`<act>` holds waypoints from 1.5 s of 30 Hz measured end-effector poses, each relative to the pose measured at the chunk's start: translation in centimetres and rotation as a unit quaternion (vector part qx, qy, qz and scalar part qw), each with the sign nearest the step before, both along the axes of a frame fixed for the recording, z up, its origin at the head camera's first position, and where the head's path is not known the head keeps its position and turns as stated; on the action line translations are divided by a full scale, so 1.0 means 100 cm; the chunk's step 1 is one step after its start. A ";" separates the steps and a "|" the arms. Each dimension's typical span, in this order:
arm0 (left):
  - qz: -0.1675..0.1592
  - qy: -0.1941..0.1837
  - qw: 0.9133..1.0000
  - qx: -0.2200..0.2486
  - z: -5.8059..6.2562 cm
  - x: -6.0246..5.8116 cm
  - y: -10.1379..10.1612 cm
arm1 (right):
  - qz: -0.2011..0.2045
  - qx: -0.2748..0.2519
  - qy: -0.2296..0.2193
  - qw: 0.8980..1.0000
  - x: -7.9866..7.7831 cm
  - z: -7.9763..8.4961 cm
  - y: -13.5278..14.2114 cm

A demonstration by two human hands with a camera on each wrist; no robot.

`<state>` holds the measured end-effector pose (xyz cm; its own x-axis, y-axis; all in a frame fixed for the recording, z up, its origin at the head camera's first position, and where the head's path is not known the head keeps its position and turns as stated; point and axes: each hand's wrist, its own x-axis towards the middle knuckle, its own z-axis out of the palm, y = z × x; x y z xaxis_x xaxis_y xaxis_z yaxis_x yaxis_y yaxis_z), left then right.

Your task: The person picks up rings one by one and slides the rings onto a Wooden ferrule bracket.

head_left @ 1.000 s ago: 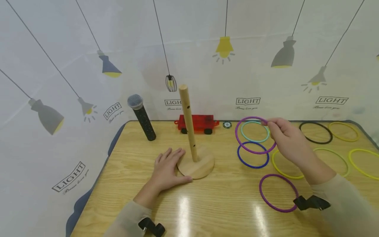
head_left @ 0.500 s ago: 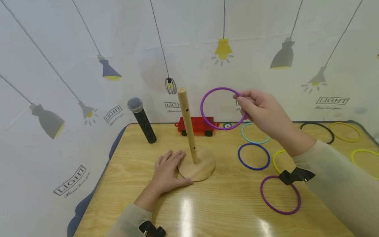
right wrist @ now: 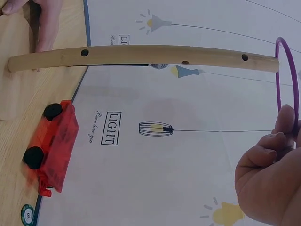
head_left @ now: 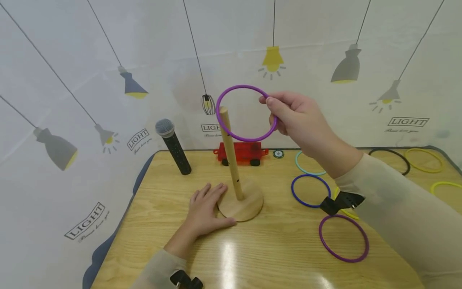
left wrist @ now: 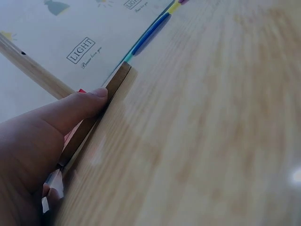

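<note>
In the head view a round wooden base [head_left: 250,205] bears an upright wooden post [head_left: 232,158] with small dark holes. My left hand [head_left: 205,210] lies spread on the table at the base's left side, and its thumb [left wrist: 82,106] touches the rim in the left wrist view. High up, my right hand [head_left: 301,116] pinches a purple ring [head_left: 245,86] at its right side between thumb and fingers. The ring's left part overlaps the post's upper end in the head view. The right wrist view has the ring [right wrist: 293,70] edge-on, right beside the post's tip.
A microphone [head_left: 177,154] stands at the back left. Behind the post are a red toy wagon [head_left: 249,151] and a poker chip [head_left: 278,154]. On the right lie a blue ring [head_left: 292,188], a second purple ring [head_left: 320,237], a black ring [head_left: 408,164] and several others.
My right hand has lifted the purple ring from above the rings on the right and carried it leftward to the post's top. The left hand stays at the base.
</note>
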<state>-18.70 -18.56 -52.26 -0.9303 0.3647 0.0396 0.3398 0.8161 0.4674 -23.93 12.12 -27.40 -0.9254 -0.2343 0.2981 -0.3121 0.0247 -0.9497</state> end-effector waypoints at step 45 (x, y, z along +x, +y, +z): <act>0.028 -0.005 0.999 0.017 0.006 0.003 0.006 | 0.077 0.200 -0.106 0.971 0.009 -0.178 -0.026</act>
